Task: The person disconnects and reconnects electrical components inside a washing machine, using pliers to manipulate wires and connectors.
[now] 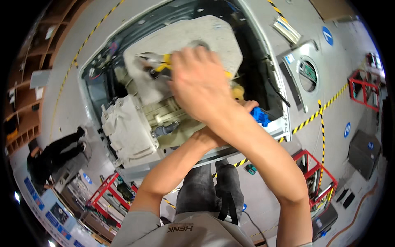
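One washing machine (282, 125) stood uncovered, dispenser housing (127, 127) still fitted; yellow-handled pliers (166, 61) overlay the counterweight (197, 29), likewise in place; right hand (199, 78) curled beside them, hold blurred; left hand (249, 105), mostly hidden, grip unclear, neared a blue fitting (260, 117).

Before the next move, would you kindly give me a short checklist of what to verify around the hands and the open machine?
1. Pliers gripped by the right hand: cannot tell; the hand is blurred and covers the part nearest it.
2. Left hand in clear sight: not ok; mostly hidden beneath the right forearm, with fingers showing beside the blue part.
3. Forearms uncrossed: not ok; the right lies across the left.
4. Pale slab within the open machine's frame: ok.
5. Co-worker clear of the machine: ok; the person in black is apart from it, off to the left.
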`<state>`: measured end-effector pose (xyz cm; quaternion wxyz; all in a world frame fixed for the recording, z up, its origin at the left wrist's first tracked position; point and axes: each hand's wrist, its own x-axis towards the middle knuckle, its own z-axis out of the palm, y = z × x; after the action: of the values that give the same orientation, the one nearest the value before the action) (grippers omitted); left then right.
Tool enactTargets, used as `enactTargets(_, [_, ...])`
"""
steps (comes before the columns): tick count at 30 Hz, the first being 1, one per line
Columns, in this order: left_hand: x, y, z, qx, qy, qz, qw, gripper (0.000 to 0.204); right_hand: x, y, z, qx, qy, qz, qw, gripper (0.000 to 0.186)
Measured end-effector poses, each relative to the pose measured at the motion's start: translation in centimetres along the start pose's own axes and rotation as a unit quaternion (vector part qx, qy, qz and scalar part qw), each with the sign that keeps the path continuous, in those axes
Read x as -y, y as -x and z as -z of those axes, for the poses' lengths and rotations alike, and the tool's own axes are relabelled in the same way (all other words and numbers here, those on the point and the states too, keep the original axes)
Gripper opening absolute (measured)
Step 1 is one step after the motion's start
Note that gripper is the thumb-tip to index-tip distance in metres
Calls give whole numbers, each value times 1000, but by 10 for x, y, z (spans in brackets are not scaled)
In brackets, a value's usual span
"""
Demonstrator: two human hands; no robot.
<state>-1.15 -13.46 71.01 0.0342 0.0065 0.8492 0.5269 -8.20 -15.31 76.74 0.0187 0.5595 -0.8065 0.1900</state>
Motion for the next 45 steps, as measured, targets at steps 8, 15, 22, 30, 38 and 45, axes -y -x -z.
enactTargets(8, [-2, -2, -3, -8, 6, 37, 999, 60, 5, -24, -39, 0, 52, 10, 999, 34])
enactTargets(15, [6, -2, -15, -33, -22, 36, 999, 53, -8, 15, -12, -130, -53, -53, 989, 35])
enactTargets(22, [-3, -5, -2, -132, 119, 153, 972, 51, -145, 182, 78, -103, -186, -363, 907, 30])
enactTargets(30, [-3, -8, -9, -179, 160, 123, 963, 47, -195, 214, 55, 90, -235, -287, 925, 23])
enactTargets(38, [3, -5, -3, -152, 181, 153, 960, 56, -191, 206, 117, 173, -483, -381, 769, 25])
enactTargets(45, [6, -8, -5, -162, 171, 147, 961, 48, -170, 176, 141, 191, -553, -425, 691, 24])
